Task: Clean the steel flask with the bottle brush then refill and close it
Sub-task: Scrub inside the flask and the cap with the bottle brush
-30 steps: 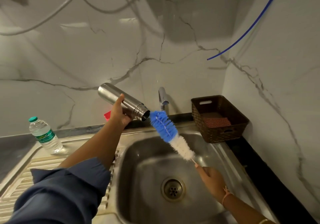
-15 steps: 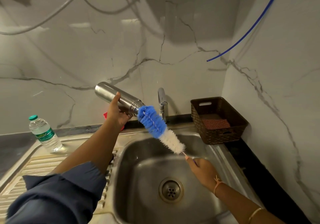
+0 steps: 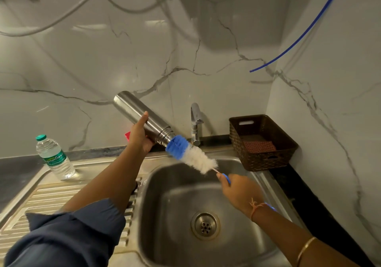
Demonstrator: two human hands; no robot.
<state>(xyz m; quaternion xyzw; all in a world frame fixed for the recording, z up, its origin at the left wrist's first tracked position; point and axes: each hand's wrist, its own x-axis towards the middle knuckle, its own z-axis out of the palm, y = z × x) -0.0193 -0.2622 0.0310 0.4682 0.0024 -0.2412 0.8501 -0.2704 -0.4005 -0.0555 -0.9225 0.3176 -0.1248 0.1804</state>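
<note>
My left hand [image 3: 138,135] grips the steel flask [image 3: 132,110] and holds it tilted above the sink's back edge, mouth pointing down and right. The bottle brush [image 3: 191,154], blue bristles at the tip and white behind, has its tip pushed into the flask's mouth. My right hand [image 3: 240,192] holds the brush by its thin blue handle above the sink basin [image 3: 165,194]. No cap shows on the flask.
A tap [image 3: 195,122] stands behind the basin, close to the brush. A brown basket [image 3: 266,159] with a red cloth sits at the right corner. A plastic water bottle [image 3: 54,157] stands on the drainboard at the left. A red object [image 3: 127,135] peeks out behind my left hand.
The brush moved up and left from in front of the flask's mouth until its blue tip entered the mouth. My right hand followed it. The flask tilted a little steeper.
</note>
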